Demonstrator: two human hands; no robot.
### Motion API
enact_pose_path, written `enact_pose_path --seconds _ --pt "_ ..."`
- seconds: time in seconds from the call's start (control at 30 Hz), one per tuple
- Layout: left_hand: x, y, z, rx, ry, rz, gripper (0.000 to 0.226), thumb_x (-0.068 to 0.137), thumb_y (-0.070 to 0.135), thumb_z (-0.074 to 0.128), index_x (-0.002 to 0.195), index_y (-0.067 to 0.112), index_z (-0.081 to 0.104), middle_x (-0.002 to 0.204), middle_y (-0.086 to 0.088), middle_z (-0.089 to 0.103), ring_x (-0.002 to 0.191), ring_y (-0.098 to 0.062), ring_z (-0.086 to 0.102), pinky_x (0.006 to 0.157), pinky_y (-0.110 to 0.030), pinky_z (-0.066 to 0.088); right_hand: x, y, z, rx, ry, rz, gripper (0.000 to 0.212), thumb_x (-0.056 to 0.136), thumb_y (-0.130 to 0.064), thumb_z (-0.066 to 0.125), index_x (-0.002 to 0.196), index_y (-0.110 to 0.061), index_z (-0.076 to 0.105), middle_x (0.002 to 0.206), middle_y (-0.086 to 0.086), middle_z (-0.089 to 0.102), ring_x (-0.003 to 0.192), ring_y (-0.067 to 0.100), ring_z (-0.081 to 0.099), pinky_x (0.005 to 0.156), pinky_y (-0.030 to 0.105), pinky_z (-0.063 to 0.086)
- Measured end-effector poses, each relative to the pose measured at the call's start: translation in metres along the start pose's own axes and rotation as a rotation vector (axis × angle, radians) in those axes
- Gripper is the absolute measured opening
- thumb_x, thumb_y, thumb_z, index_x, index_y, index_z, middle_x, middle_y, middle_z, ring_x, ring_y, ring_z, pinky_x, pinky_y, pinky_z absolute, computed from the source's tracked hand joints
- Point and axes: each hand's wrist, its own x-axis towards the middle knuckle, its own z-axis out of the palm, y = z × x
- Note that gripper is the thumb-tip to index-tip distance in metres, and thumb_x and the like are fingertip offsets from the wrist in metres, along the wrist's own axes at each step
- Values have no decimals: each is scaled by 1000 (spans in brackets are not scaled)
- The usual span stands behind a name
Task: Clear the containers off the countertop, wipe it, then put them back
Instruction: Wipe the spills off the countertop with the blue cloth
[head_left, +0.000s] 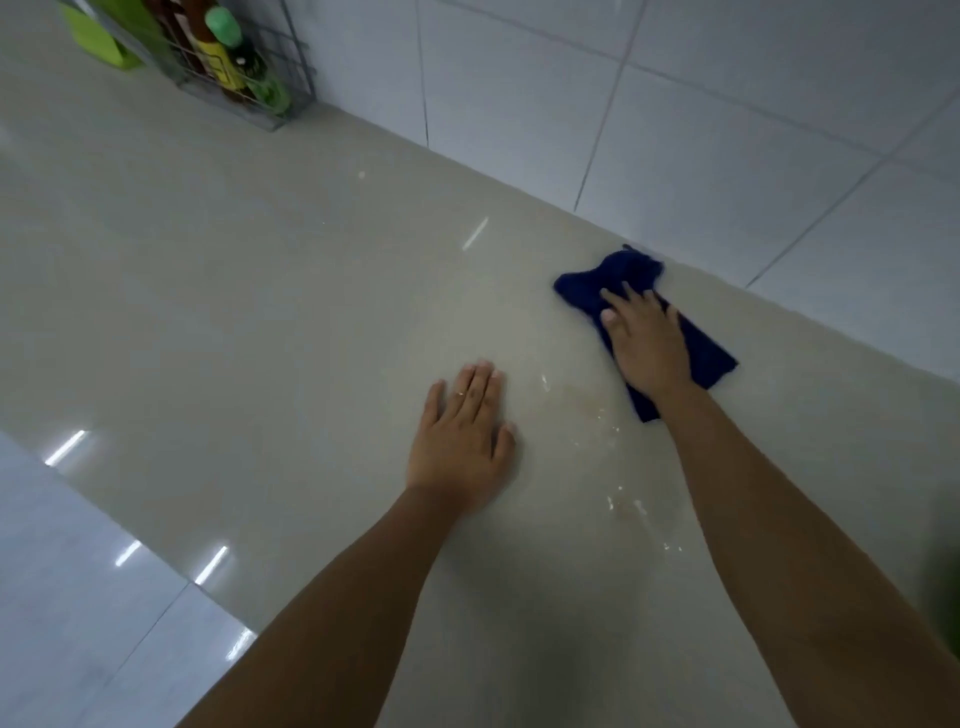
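A dark blue cloth (706, 356) lies on the beige countertop (260, 291) close to the tiled back wall. My right hand (647, 340) presses flat on the cloth with straight fingers. My left hand (462, 439) rests palm down on the bare countertop to the left of the cloth, fingers straight and holding nothing. Wet streaks and small droplets (618, 467) glisten on the surface between my two arms.
A wire rack (244, 91) with several bottles stands at the back left corner against the wall, next to a green object (98, 36). White wall tiles (727, 104) run along the back. The counter's front edge (156, 561) drops off at the lower left.
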Motion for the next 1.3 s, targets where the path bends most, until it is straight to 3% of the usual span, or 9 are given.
enact_pose_path --seconds 0.17,0.27,0.53,0.73,0.83,0.97,1.13,1.2,1.3 --pt "0 0 0 0 -8 -8 63 97 44 11 154 20 -4 163 3 -5 149 -9 -10 119 -36 -12 -72 -38 18 69 -115 -152 44 104 -40 26 145 -32 39 156 -7 28 147 17 15 118 38 1" --pt "0 1 0 1 -10 -9 63 97 43 12 154 21 -2 163 4 -3 150 -9 -8 119 -36 -10 -105 -21 15 96 -138 -145 42 104 -42 26 143 -35 41 155 -12 28 147 12 14 117 32 -2" --pt "0 0 -1 18 -5 -8 63 97 41 21 154 18 9 163 2 7 151 -13 1 121 -40 -2 -201 77 -11 -31 125 474 54 101 -48 15 148 -28 33 158 2 26 146 27 17 119 48 12" --pt "0 -2 -1 25 -34 22 62 99 40 19 154 14 7 163 -2 4 151 -14 -1 121 -41 -4 -286 23 18 -39 250 798 52 102 -44 19 150 -26 30 158 5 24 146 28 18 120 49 9" --pt "1 -4 -3 16 -57 44 60 100 37 19 154 13 6 163 -3 3 151 -15 -3 121 -41 -5 -287 -35 37 -50 221 818 52 102 -41 19 151 -25 27 159 5 22 147 27 17 120 46 7" --pt "2 -14 -12 -115 -42 75 56 103 26 21 153 7 8 163 -8 5 151 -18 1 123 -38 -2 -239 -105 59 -48 151 677 51 102 -42 17 151 -29 23 160 0 16 148 25 11 120 43 1" --pt "9 -50 -25 26 -34 151 57 102 31 19 154 10 7 163 -5 4 151 -17 -1 120 -42 -5 -164 -103 48 -7 78 520 51 103 -43 15 151 -31 22 161 -1 16 148 25 10 121 44 5" --pt "12 -68 -32 74 -34 149 58 102 32 21 154 9 8 163 -6 5 151 -17 -1 121 -44 -4 -157 -78 38 -1 100 579 51 102 -46 15 151 -33 22 161 0 14 148 26 10 120 46 4" --pt "8 -90 -37 92 -60 144 59 102 32 24 153 8 9 163 -7 6 151 -19 1 121 -46 -3 -184 -38 31 -16 182 838 53 101 -49 16 151 -32 22 161 2 13 148 30 10 120 51 5"
